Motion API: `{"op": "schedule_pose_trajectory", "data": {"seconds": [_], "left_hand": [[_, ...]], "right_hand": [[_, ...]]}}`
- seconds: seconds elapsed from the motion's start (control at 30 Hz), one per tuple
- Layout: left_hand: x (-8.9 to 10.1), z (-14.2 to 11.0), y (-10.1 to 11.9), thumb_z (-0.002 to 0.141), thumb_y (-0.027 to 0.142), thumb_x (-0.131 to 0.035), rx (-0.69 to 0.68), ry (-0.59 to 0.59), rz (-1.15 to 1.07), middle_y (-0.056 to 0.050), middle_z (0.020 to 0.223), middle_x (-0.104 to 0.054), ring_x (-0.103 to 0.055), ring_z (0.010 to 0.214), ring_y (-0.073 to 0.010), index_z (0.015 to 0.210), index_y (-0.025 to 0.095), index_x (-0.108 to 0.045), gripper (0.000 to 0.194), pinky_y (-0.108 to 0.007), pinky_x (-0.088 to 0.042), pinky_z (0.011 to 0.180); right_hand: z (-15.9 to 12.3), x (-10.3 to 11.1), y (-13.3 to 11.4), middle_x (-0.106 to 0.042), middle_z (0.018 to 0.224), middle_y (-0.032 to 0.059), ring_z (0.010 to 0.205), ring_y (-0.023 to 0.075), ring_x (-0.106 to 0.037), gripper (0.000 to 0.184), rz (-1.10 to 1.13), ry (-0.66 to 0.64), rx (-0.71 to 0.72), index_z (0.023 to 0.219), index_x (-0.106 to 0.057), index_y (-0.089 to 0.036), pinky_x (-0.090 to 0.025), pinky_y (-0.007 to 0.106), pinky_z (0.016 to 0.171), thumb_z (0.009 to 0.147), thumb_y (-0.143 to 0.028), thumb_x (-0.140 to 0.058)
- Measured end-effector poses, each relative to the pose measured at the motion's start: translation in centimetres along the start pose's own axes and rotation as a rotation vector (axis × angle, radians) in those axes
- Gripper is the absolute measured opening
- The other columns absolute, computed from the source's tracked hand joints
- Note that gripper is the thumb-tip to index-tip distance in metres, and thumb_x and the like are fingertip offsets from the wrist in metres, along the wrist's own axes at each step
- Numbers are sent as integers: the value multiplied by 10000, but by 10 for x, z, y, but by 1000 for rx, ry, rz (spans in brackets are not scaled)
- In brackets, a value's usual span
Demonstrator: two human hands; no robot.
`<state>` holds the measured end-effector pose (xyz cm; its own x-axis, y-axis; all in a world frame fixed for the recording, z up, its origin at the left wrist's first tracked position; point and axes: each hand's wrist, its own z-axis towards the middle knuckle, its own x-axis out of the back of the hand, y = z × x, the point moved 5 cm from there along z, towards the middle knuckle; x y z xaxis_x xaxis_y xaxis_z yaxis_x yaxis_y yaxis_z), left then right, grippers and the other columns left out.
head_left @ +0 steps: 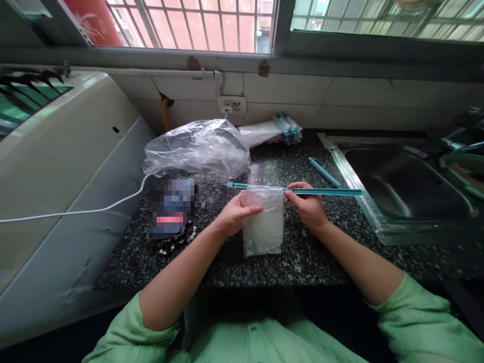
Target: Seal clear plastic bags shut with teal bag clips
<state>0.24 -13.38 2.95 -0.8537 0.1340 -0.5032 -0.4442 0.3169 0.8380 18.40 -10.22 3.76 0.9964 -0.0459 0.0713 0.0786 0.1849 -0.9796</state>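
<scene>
A small clear plastic bag with something whitish in it hangs over the counter between my hands. My left hand grips its upper left side, thumb across the front. Along the bag's top edge runs a long teal sealing clip, sticking out to the left and far to the right. My right hand pinches this clip near the bag's top right corner. Another teal clip strip lies on the counter beyond my right hand.
A large crumpled clear bag and a bundle of bags with teal clips lie at the back. A phone with a beaded strap rests left. The sink is right, and a white cable crosses from the left.
</scene>
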Motion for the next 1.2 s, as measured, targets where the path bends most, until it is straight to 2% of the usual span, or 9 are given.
{"op": "schedule_pose_trajectory", "data": {"seconds": [0.13,0.33,0.6,0.8,0.97,1.07,1.2], "left_hand": [[3,2,-2,443,261,-857,43,17,-22,-76,719,-704,-618,657,-160,783,102,-702,405,-274,-462,702],[9,6,2,470,256,-843,10,52,-44,-87,756,-717,-634,691,-177,788,111,-712,373,-279,-463,724],[22,6,-3,483,169,-833,175,85,-15,-70,722,-714,-631,629,-149,772,111,-711,319,-254,-484,659],[21,6,-8,484,166,-837,235,75,-38,-55,695,-709,-631,597,-132,739,112,-710,290,-230,-497,617],[15,6,-18,508,203,-839,266,4,-39,-70,714,-714,-650,645,-157,791,118,-713,322,-253,-508,657],[17,7,-19,529,197,-828,273,49,-42,-57,671,-699,-631,597,-144,753,112,-701,271,-253,-499,627],[20,9,-15,555,197,-812,218,150,-87,-32,655,-680,-605,582,-118,700,116,-679,213,-233,-480,615]], "right_hand": [[-2,-4,-3,-605,658,-37,536,112,-579,306,1,-37,-27,748,-594,-215,-508,278,568,614,-441,-750],[-1,-5,-3,-599,638,-34,534,118,-573,324,12,-59,-49,740,-595,-214,-512,280,551,597,-455,-758],[-1,-7,4,-599,614,-37,543,120,-558,300,5,-125,-85,766,-608,-220,-489,279,567,611,-433,-749],[-2,-12,14,-592,618,-49,533,99,-535,339,158,-170,-220,766,-608,-205,-465,256,552,552,-403,-783],[-3,-16,19,-577,602,-53,518,87,-519,379,255,-190,-331,751,-605,-196,-453,239,518,496,-382,-814],[-3,-16,21,-572,602,-50,521,95,-524,393,262,-171,-362,743,-596,-196,-463,248,512,485,-391,-819],[-4,-16,21,-573,580,-46,505,99,-520,371,184,-188,-298,746,-601,-194,-453,250,506,521,-409,-803]]}}
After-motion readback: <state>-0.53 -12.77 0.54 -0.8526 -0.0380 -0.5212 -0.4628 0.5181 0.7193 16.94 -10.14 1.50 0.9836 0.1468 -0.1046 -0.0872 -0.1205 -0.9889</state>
